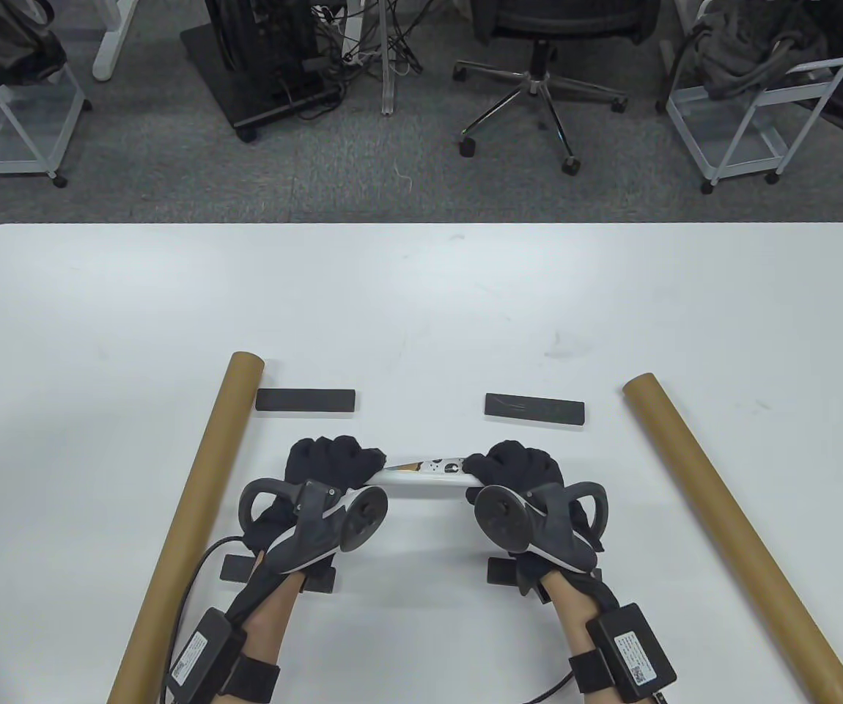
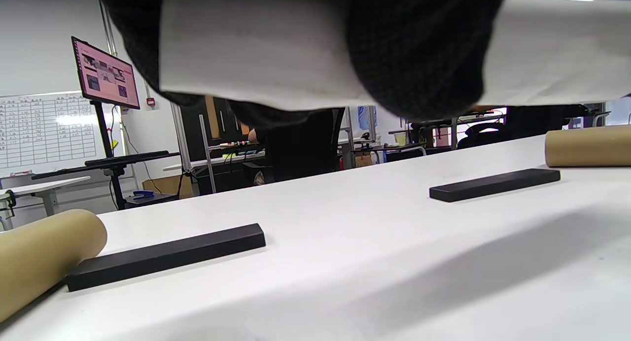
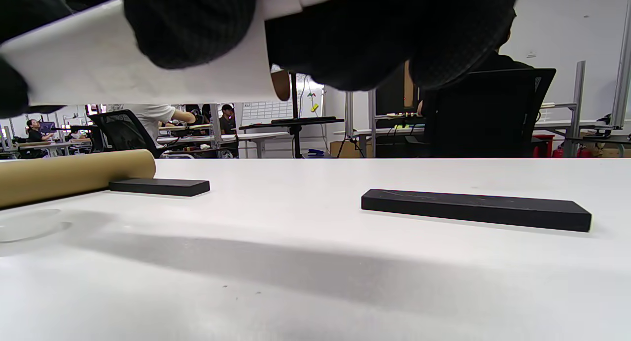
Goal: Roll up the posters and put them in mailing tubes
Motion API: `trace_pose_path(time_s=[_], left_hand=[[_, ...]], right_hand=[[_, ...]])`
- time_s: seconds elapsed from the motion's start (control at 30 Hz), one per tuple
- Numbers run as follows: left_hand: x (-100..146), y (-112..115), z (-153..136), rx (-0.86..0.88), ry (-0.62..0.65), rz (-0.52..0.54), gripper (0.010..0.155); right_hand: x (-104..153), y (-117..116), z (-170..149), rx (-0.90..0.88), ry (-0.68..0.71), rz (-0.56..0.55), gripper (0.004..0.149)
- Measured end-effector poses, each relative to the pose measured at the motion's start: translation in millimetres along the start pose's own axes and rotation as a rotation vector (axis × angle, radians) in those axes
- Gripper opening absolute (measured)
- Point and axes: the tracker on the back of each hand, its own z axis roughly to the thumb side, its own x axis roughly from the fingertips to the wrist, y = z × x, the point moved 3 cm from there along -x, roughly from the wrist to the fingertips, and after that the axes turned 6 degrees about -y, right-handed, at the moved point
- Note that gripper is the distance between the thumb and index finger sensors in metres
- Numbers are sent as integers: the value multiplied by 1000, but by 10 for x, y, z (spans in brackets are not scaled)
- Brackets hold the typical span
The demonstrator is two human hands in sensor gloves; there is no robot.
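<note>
Table view: rolled poster [image 1: 425,480] within curled fingers [image 1: 333,458].

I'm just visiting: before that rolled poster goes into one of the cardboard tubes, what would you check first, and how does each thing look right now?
1. Both hands on the roll: ok. The left hand and right hand each grip an end of the rolled poster.
2. Roll lifted clear of the table: ok; the wrist views show a gap beneath it.
3. Roll tight and even: cannot tell; the gloves cover its ends.
4. Tube within reach: ok. The left tube and right tube lie on either side.
5. Tube mouths open: cannot tell.
6. Black bars out of the way: ok. The far-left bar and far-right bar lie beyond the hands.
</note>
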Motion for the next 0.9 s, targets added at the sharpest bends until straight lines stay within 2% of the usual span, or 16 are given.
trace_pose_path(time_s=[0.2,0.4,0.67,0.8,0.9], left_hand=[[1,-8,-9,-18,-7,3,49],[-4,5,-19,2,-2,-18,51],[-12,3,-26,51,-7,-14,53],[-15,30,3,40,-5,-44,52],[-12,28,-6,30,-3,-35,51]], right_hand=[[1,1,31,21,11,12,50],[3,17,11,16,6,-1,59],[-1,10,-17,1,0,19,53],[-6,-19,23,-21,-7,70,55],[-5,-4,26,12,0,43,57]])
